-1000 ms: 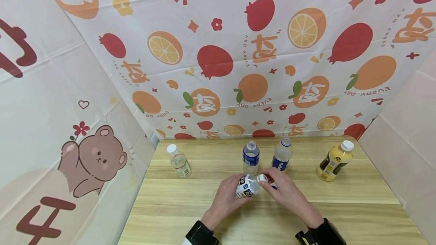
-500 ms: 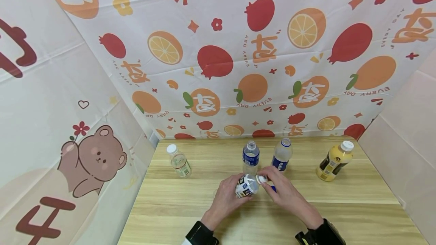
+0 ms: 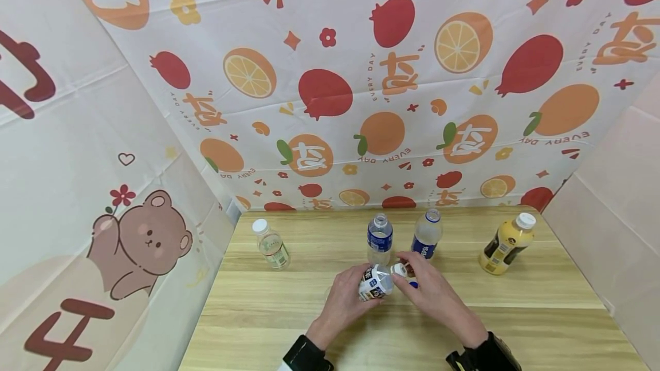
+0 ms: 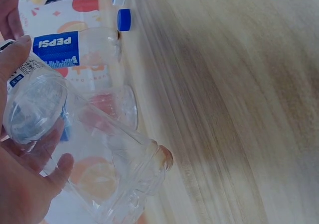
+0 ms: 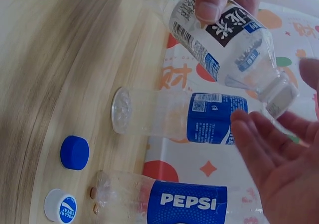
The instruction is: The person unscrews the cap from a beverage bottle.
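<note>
A clear plastic bottle with a white and black label [image 3: 374, 285] is tilted, its neck toward the right. My left hand [image 3: 346, 296] grips it round the body; its round base [image 4: 37, 109] faces the camera in the left wrist view. A white bottle cap [image 5: 282, 98] sits at the bottle's mouth. Around that cap my right hand [image 3: 428, 285] has its fingers spread; one finger lies close behind it, and a gap shows between the cap and the upper finger in the right wrist view. Whether the cap is fully seated, I cannot tell.
Uncapped behind my hands stand a blue-labelled clear bottle [image 3: 380, 239] and a Pepsi bottle [image 3: 427, 235]. A blue cap [image 5: 75, 153] and a white cap [image 5: 60, 206] lie on the table. Farther out are a white-capped clear bottle [image 3: 271, 245] and a yellow drink bottle [image 3: 507, 244].
The right fingers, closer round the cap before, have loosened and spread, so more of it shows. The held bottle has shifted slightly right. Other bottles stay put.
</note>
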### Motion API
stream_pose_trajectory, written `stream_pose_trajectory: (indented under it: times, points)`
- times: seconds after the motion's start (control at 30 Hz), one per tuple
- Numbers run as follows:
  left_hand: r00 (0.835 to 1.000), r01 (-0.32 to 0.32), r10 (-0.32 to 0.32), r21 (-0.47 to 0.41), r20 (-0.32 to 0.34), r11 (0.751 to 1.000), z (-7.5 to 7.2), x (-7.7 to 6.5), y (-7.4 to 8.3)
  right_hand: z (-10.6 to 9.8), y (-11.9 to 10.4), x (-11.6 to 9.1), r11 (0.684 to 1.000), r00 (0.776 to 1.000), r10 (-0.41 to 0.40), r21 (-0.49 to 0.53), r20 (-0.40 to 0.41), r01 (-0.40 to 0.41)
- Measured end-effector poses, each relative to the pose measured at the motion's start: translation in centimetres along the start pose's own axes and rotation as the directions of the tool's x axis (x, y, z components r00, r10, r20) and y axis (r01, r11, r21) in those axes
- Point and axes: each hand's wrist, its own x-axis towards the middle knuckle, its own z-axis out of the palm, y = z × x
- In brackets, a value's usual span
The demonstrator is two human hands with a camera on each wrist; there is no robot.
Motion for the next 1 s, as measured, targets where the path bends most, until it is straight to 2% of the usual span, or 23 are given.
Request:
stream_pose_trajectory:
  times: [0.07,0.17,0.53,0.77,1.0]
  points:
    - [1.000,-0.003,0.003,0.000,-0.004,1.000,0.1,0.1,0.0,0.0,-0.2,0.0,0.998,0.998,0.060,-0.029,-0.015,-0.060]
    - [1.000,-0.006,0.006,-0.002,-0.009,1.000,0.1,0.1,0.0,0.1,-0.3,0.2,0.996,0.996,0.081,-0.042,-0.034,-0.082]
    - [1.000,-0.016,0.016,0.009,-0.019,1.000,0.1,-0.1,0.0,0.3,0.2,0.2,1.000,0.997,-0.015,0.017,-0.069,0.017]
    - [1.000,-0.010,0.009,-0.007,-0.023,1.000,0.1,-0.3,-0.3,0.1,0.4,0.0,0.996,0.994,-0.082,0.012,-0.076,0.083]
    - [0.999,0.030,-0.031,-0.032,-0.040,0.999,-0.4,-0.2,-0.6,0.1,0.8,0.1,0.999,0.994,-0.046,-0.009,-0.097,0.045]
